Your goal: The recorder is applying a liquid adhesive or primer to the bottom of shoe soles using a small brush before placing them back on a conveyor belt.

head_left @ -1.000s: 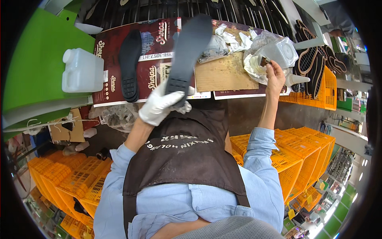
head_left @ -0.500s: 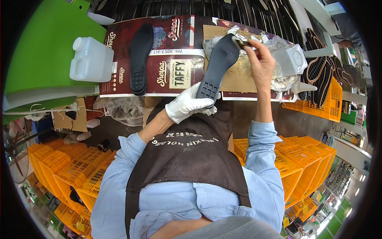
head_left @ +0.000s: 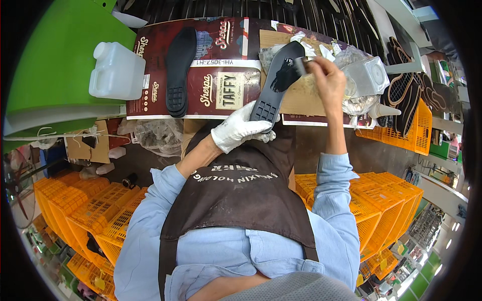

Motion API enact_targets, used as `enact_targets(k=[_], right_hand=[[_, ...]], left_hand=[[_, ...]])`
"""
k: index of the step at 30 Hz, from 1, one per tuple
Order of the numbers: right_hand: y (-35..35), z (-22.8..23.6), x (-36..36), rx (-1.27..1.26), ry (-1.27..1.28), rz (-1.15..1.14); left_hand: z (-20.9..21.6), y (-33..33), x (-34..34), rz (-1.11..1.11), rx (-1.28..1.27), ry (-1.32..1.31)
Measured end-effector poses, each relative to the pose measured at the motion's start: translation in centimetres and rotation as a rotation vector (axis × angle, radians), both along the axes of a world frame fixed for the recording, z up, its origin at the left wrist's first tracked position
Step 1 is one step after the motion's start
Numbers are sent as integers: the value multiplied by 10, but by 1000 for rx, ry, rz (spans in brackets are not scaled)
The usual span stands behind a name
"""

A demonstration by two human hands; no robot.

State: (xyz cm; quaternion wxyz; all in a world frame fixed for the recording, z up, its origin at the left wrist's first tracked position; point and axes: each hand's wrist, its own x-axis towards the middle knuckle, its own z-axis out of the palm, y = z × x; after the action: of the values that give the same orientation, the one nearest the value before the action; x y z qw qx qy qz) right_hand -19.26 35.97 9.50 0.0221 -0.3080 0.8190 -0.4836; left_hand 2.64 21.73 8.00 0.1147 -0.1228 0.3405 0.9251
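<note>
Sole in hand: black shoe sole (head_left: 275, 89), flat and long, held tilted over the worktop (head_left: 321, 145), its heel end toward the person and its toe end up and away; the heel part shows a moulded block tread, and a wet glossy patch sits near the toe.
Left hand: left hand (head_left: 240, 131) in a white knit glove, fingers closed around the heel end of the sole, forearm rising bare from a rolled light-blue sleeve.
Right hand: right hand (head_left: 329, 83), bare, wrist bent, fingers pinched on a small brush (head_left: 301, 65) (only its pale metal-looking end shows) that touches the sole by the glossy patch; the forearm stands nearly upright from the elbow.
Second sole: another black sole (head_left: 178, 70), same shape, lying flat on printed dark-red cardboard (head_left: 221, 85), well to the left of the held sole.
Cardboard under the sole: plain brown cardboard (head_left: 306, 98) beneath and behind the held sole, with crumpled plastic bags (head_left: 359, 98) just right of it.
Jug: white translucent plastic jug (head_left: 116, 71), squarish with a round cap, far left of the held sole, beside a bright green panel (head_left: 55, 65).
Crates: orange lattice plastic crates (head_left: 85, 210) below the held sole, on both sides of the person's brown apron (head_left: 241, 195).
</note>
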Motion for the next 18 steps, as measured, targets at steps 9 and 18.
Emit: enact_targets(k=[9, 18], right_hand=[[-12, 4, -15, 71, 33, -52], [-18, -3, -46, 173, 262, -58]], left_hand=[[1, -2, 1, 10, -15, -2], [-4, -7, 3, 6, -21, 0]])
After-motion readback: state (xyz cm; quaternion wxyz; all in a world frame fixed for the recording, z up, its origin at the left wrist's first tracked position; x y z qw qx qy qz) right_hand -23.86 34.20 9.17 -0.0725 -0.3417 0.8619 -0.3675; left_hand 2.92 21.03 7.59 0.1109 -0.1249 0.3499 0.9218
